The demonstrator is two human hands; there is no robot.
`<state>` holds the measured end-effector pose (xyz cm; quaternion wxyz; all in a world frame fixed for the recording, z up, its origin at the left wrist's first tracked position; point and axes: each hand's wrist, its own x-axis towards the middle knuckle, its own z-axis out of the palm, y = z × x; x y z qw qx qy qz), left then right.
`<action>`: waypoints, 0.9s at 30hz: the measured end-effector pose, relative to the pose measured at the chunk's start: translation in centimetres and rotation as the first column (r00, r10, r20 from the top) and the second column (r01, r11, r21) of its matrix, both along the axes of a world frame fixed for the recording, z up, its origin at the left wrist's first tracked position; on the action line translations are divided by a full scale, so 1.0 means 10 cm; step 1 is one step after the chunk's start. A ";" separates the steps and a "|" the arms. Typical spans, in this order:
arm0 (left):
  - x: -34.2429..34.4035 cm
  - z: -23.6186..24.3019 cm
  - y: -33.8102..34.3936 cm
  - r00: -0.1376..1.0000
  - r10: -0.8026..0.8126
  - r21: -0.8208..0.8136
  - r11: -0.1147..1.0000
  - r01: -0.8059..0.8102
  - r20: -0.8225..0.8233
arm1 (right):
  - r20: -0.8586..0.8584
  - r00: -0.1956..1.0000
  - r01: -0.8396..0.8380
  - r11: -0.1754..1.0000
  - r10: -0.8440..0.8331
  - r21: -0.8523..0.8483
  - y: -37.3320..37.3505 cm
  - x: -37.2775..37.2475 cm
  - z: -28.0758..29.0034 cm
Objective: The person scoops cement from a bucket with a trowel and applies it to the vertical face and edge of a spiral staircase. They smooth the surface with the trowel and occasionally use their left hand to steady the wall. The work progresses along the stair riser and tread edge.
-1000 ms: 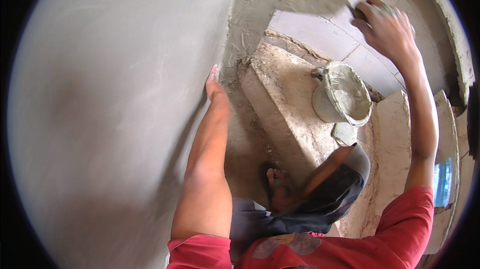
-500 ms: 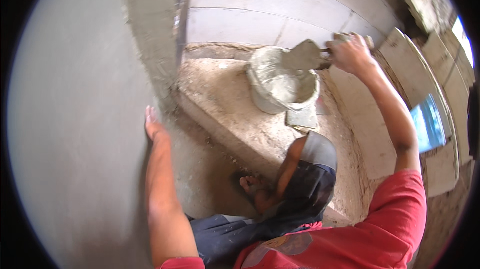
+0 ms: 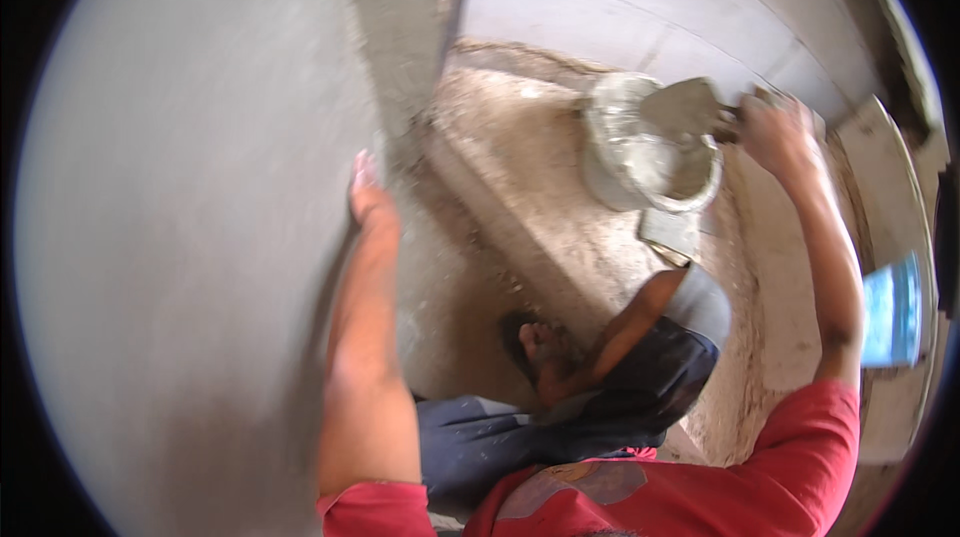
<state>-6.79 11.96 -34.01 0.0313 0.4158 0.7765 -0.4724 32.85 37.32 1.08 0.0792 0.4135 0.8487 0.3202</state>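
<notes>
My right hand [image 3: 778, 129] grips the handle of a grey trowel [image 3: 682, 107], whose blade hangs over the open top of a mortar bucket [image 3: 640, 152] standing on the dusty floor. My left hand [image 3: 368, 199] lies flat, fingers together, against the smooth grey plastered wall [image 3: 180, 237], close to its corner edge [image 3: 400, 47]. Wet grey mortar sits inside the bucket.
A block wall [image 3: 640, 7] rises behind the bucket. A small flat grey board [image 3: 670, 233] lies just below the bucket. My bare foot [image 3: 535, 347] and dark trouser leg show on the sandy floor [image 3: 520, 187]. Boards lean at the right [image 3: 890, 187].
My right hand brought the trowel down from the upper block wall to the bucket. The view swung downward. My left hand stayed pressed on the plastered wall.
</notes>
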 end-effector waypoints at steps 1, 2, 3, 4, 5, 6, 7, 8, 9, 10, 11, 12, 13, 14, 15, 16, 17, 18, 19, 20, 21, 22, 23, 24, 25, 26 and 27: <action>0.03 0.04 -0.01 1.000 0.018 0.033 0.999 -0.019 0.014 | -0.089 0.995 -0.049 0.999 0.049 0.005 -0.09 0.05 0.04; 0.05 0.08 -0.02 0.998 0.020 0.034 0.999 -0.022 0.062 | -0.174 0.979 -0.099 0.992 0.111 0.075 -0.19 0.10 0.07; 0.07 0.13 -0.03 0.995 0.034 0.044 0.998 -0.038 0.093 | -0.303 0.927 -0.166 0.967 0.220 0.192 -0.33 0.15 0.04; 0.09 0.17 -0.05 0.990 0.055 0.067 0.996 -0.064 0.128 | -0.395 0.915 -0.085 0.996 0.081 0.009 -0.44 0.18 0.07; 0.11 0.21 -0.05 0.988 0.065 0.103 0.991 -0.080 0.144 | -0.425 0.899 -0.125 0.992 0.106 -0.015 -0.56 0.18 0.05; 0.14 0.25 -0.06 0.985 0.069 0.140 0.986 -0.091 0.159 | -0.571 0.815 -0.271 0.936 0.098 -0.226 -0.70 0.17 -0.02; 0.16 0.28 -0.06 0.979 0.075 0.172 0.979 -0.108 0.188 | -0.676 0.737 -0.363 0.832 -0.018 -0.419 -0.84 0.14 -0.10; 0.18 0.31 -0.07 0.973 0.080 0.199 0.972 -0.124 0.215 | -0.713 0.675 -0.397 0.721 -0.191 -0.568 -0.99 0.09 -0.18; 0.21 0.33 -0.10 0.967 0.081 0.219 0.966 -0.136 0.240 | -0.802 0.549 -0.567 0.600 -0.236 -0.565 -1.16 0.02 -0.37; 0.23 0.35 -0.12 0.969 0.082 0.240 0.961 -0.139 0.232 | -0.845 0.441 -0.658 0.531 -0.303 -0.533 -1.34 -0.09 -0.59; 0.25 0.37 -0.15 0.973 0.077 0.258 0.957 -0.134 0.219 | -0.783 0.493 -0.662 0.420 -0.380 -0.621 -1.44 -0.23 -0.77; 0.28 0.38 -0.18 0.973 0.067 0.259 0.958 -0.125 0.221 | -0.739 0.529 -0.697 0.282 -0.418 -0.659 -1.51 -0.39 -0.95; 0.29 0.39 -0.20 0.987 0.070 0.261 0.959 -0.107 0.145 | -0.634 0.568 -0.674 0.146 -0.525 -0.724 -1.52 -0.57 -1.12; 0.30 0.40 -0.23 0.994 0.070 0.248 0.965 -0.090 0.086 | -0.573 0.579 -0.731 -0.057 -0.581 -0.680 -1.54 -0.74 -1.32; 0.32 0.41 -0.25 0.998 0.065 0.242 0.968 -0.064 0.004 | -0.593 0.631 -0.658 0.061 -0.500 -0.751 -1.64 -0.90 -1.60; 0.33 0.41 -0.28 0.998 0.056 0.276 0.960 -0.053 -0.001 | -0.665 0.621 -0.687 0.120 -0.416 -0.716 -1.76 -1.06 -1.91; 0.34 0.42 -0.31 0.998 0.047 0.320 0.947 -0.035 -0.032 | -0.679 0.569 -0.733 0.089 -0.464 -0.675 -1.86 -1.21 -2.23; 0.34 0.43 -0.35 0.997 0.037 0.359 0.933 -0.012 -0.061 | -0.710 0.487 -0.812 0.036 -0.508 -0.583 -1.96 -1.29 -2.54; 0.34 0.44 -0.38 0.997 0.024 0.381 0.924 0.007 -0.074 | -0.664 0.461 -0.794 0.060 -0.589 -0.605 -2.06 -1.37 -2.87; 0.32 0.46 -0.42 0.996 0.017 0.408 0.913 0.021 -0.089 | -0.665 0.424 -0.791 0.106 -0.615 -0.602 -2.11 -1.50 -3.18; 0.28 0.48 -0.44 0.994 0.014 0.440 0.898 0.035 -0.107 | -0.665 0.385 -0.786 0.151 -0.640 -0.600 -2.16 -1.63 -3.48; 0.27 0.49 -0.48 0.989 -0.011 0.389 0.918 0.068 -0.147 | -0.619 0.435 -0.708 0.176 -0.654 -0.684 -2.15 -1.73 -3.74; 0.25 0.50 -0.51 0.982 -0.043 0.337 0.936 0.105 -0.186 | -0.509 0.512 -0.553 0.187 -0.692 -0.812 -2.14 -1.83 -3.96; 0.23 0.50 -0.51 0.972 -0.074 0.275 0.952 0.136 -0.223 | -0.609 0.462 -0.629 0.246 -0.644 -0.738 -2.14 -1.85 -4.13; 0.22 0.49 -0.50 0.961 -0.107 0.164 0.975 0.152 -0.256 | -0.597 0.487 -0.596 0.257 -0.637 -0.761 -2.10 -1.91 -4.25; 0.20 0.48 -0.48 0.956 -0.123 0.109 0.982 0.157 -0.265 | -0.620 0.490 -0.583 0.298 -0.613 -0.756 -2.06 -1.97 -4.34; 0.20 0.46 -0.46 0.960 -0.124 0.076 0.986 0.147 -0.252 | -0.649 0.497 -0.598 0.315 -0.575 -0.737 -2.04 -2.01 -4.41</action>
